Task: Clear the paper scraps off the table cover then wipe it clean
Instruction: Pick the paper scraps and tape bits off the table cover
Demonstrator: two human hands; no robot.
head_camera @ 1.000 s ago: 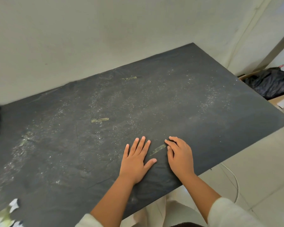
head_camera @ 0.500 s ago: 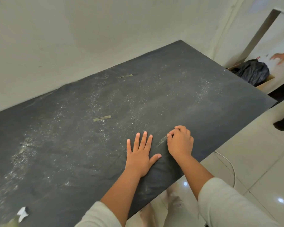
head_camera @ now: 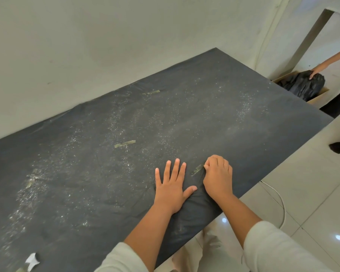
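A black table cover [head_camera: 214, 118] dusted with pale specks lies over the table. My left hand [head_camera: 172, 185] presses flat on it near the front edge, fingers spread. Just right of it, my right hand [head_camera: 217, 174] is curled, its fingertips pinching the end of a short strip of tape [head_camera: 196, 170] stuck to the cover. Two more tape strips lie further in, one mid-table [head_camera: 124, 143] and one near the wall [head_camera: 151, 92]. A white paper scrap [head_camera: 32, 261] sits at the bottom left corner.
A cardboard box holding a black plastic bag [head_camera: 302, 85] stands on the floor past the table's right end; another person's hand [head_camera: 317, 69] rests on the bag. A white cable [head_camera: 279, 199] runs over the tiled floor. The wall borders the table's far side.
My right hand's fingers curled from flat into a pinch on the tape strip's end. The left hand stayed pressed flat. Another person's hand came down onto the black bag.
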